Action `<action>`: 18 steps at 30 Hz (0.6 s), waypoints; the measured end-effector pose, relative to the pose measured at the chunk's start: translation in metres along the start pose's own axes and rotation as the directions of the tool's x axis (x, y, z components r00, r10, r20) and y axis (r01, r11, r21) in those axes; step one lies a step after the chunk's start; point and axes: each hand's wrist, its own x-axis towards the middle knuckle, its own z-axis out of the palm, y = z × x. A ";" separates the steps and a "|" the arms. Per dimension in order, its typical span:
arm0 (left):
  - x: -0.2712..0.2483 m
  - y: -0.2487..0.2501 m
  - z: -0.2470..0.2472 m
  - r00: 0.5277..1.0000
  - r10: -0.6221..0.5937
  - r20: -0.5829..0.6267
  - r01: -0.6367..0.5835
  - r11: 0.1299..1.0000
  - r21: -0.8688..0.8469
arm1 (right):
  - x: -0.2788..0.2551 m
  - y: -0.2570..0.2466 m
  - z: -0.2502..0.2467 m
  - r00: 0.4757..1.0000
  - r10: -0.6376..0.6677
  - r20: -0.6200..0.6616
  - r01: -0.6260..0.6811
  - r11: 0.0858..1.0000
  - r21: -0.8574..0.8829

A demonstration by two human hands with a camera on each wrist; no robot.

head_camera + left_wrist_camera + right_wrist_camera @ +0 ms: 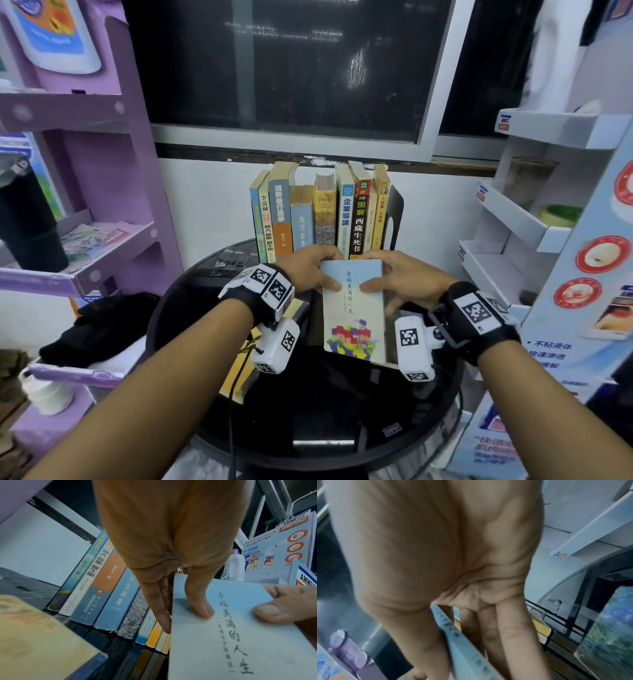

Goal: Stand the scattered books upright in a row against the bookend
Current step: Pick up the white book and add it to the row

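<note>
A pale blue book (352,308) with black Chinese title and a coloured block picture is held above the round black table (191,308). My left hand (317,270) grips its upper left edge, thumb on the cover (200,607), fingers behind. My right hand (387,277) grips the upper right edge (453,635), thumb on top. Behind stands a row of upright books (318,212) against a black bookend (394,219) at its right end. A yellow book (239,359) lies flat on the table under my left wrist.
A purple shelf unit (85,154) stands at the left and a white display rack (513,222) at the right. A black cloth (99,325) lies left of the table. A book with a blue-green cover (607,628) lies near my right hand.
</note>
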 end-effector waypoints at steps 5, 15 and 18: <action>0.019 0.018 0.001 0.996 0.053 -0.070 -0.054 0.998 -0.014 | -0.012 -0.004 -0.017 0.991 -0.067 -0.120 0.057 0.995 -0.082; 0.058 0.042 0.003 0.967 0.091 -0.240 -0.106 0.993 -0.053 | -0.015 0.016 -0.038 0.902 -0.142 -0.408 0.098 0.987 -0.127; 0.068 0.049 -0.003 0.915 0.153 -0.372 -0.157 0.987 0.021 | -0.011 0.021 -0.042 0.847 -0.180 -0.500 0.092 0.976 -0.196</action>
